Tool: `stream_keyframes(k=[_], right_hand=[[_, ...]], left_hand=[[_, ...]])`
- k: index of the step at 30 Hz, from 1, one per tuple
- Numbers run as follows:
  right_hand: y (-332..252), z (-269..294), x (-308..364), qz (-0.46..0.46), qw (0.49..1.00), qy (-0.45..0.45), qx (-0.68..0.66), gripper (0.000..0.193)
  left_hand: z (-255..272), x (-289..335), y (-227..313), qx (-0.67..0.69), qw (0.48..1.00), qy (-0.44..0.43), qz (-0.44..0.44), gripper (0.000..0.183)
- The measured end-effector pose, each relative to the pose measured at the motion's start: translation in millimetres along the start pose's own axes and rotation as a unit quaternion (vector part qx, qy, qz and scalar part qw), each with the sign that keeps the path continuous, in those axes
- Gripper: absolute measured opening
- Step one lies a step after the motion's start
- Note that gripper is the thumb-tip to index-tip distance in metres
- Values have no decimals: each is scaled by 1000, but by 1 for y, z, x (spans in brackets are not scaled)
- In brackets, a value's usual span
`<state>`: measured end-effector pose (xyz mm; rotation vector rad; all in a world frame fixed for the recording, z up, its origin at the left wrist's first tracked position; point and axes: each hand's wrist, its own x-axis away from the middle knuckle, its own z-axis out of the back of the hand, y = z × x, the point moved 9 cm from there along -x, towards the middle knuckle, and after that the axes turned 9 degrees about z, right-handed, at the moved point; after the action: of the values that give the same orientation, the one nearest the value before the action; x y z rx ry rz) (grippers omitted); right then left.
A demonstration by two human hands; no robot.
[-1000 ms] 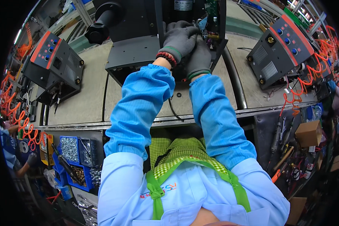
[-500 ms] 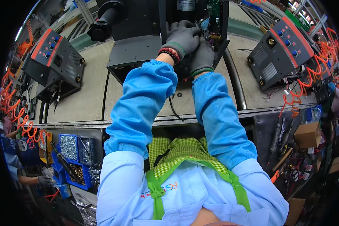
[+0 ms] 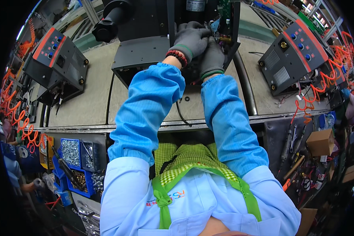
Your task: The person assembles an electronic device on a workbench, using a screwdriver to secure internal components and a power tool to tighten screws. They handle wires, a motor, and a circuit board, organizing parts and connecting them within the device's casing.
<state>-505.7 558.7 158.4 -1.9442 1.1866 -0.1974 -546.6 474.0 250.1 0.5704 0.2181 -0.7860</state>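
Both my hands wear grey gloves and reach into the open front of a dark metal machine housing (image 3: 141, 51). My left hand (image 3: 190, 39) has bent fingers, closed near the parts inside; its fingertips are hidden. Close beside it, my right hand (image 3: 212, 59) is closed too, with its fingers partly behind the left hand. What either hand grips cannot be made out. Just beyond them sit a black cylinder (image 3: 195, 5) with a pale label and a small blue part (image 3: 214, 25). A black knobbed spool holder (image 3: 106, 30) sticks out at the housing's left.
Control units with red-edged panels stand on the bench, one at left (image 3: 61, 63) and one at right (image 3: 293, 55). Orange coiled hoses (image 3: 334, 70) hang at both sides. Blue bins (image 3: 71, 152) of fasteners lie lower left; tools and a cardboard box (image 3: 320, 142) lie lower right. A co-worker's hand (image 3: 29, 187) shows far left.
My hands stay at almost the same spot inside the housing. At the far left, the co-worker's hand has shifted a little left and up.
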Motion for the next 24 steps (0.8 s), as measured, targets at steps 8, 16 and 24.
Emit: stream_keyframes(k=[8,16,24], right_hand=[[-21,1,5,120,978,-6,172,30],[-19,-5,17,17,1000,16,10,29],[-28,-1,6,57,985,-39,160,30]], left_hand=[[4,2,9,-42,999,-17,9,36],[0,0,2,-11,1000,-6,8,36],[0,0,2,7,1000,2,5,35]])
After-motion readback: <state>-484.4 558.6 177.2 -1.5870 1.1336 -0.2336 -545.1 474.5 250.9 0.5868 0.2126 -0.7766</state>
